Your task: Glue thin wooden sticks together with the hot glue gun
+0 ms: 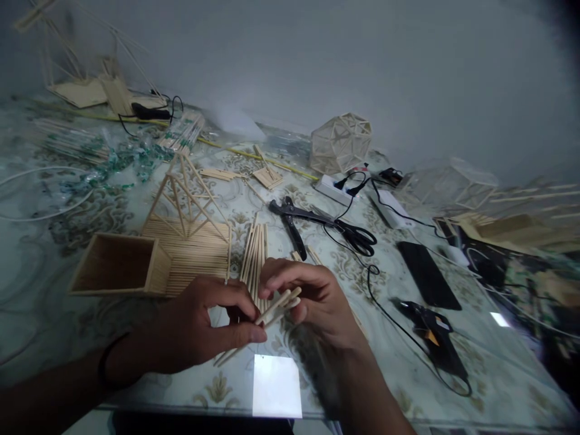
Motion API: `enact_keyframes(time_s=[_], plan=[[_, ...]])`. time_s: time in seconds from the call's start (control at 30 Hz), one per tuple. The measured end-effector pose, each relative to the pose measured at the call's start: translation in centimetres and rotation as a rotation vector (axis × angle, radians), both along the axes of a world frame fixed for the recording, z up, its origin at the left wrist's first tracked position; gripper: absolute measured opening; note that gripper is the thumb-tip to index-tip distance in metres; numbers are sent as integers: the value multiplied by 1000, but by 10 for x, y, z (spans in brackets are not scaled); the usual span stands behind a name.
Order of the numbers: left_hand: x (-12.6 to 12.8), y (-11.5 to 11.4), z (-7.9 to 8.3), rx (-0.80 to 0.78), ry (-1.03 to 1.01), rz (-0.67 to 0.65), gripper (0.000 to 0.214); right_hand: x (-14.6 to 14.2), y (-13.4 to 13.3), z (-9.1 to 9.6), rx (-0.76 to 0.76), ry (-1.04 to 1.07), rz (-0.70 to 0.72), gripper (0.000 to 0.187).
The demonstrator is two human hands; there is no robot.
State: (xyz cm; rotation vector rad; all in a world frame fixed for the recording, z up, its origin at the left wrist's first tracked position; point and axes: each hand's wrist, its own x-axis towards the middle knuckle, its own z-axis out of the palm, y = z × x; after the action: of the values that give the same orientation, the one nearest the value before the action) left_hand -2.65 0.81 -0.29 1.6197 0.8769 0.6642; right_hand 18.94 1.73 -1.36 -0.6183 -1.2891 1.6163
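My left hand (217, 320) is closed in a pinch on several thin wooden sticks (281, 305), held slantwise above the table's front. Around their upper ends curves my right hand (312, 296), its thumb and forefinger apart. The thumb lies close to the stick ends; whether it touches them, I cannot tell. Just behind both hands lies a loose row of long wooden sticks (254, 254). On the left stands a model made of sticks, with a slatted base (199, 260), an open wooden box (115, 263) and a peaked frame (183, 202).
Pliers-like cutters (292, 223) and scissors (353, 232) lie behind my right hand. To the right are a black phone (428, 275) and a glue gun (435, 338) with its cord. Farther back stand a power strip (333, 190), a faceted stick ball (342, 142) and plastic-wrapped sticks (181, 133).
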Motion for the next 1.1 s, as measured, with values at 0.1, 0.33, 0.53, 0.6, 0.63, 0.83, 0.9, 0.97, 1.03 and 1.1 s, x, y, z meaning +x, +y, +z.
enact_keyframes(time_s=[0.1,0.33,0.53,0.6,0.63,0.83,0.9,0.97,1.03,1.1], plan=[[0,-1,0,13,-2,-4,10,-2,-2,-2,-64,8,-21,28],[-2,-1,0,-14,-13,-17,8,-7,-5,-7,-91,65,-62,24],[0,0,-1,1,-22,-12,9,-9,-4,-10,-126,44,-72,29],[0,-1,-2,-15,-22,-13,6,-10,-4,-11,-150,55,-78,30],[0,-1,-3,-25,-22,-11,6,-11,-4,-12,-162,64,-71,30],[-3,-3,-8,-46,-15,34,11,-15,-5,-14,-190,71,-19,26],[-4,-3,-7,-71,-13,28,11,-15,-4,-13,-186,75,-18,25],[-4,-2,-5,-85,-19,19,11,-15,-3,-12,-179,73,-20,24],[-4,-2,-2,-76,-23,23,10,-13,-2,-9,-140,47,-40,25],[-4,-1,0,-51,-15,40,12,-9,-2,-7,-83,-3,-98,28]])
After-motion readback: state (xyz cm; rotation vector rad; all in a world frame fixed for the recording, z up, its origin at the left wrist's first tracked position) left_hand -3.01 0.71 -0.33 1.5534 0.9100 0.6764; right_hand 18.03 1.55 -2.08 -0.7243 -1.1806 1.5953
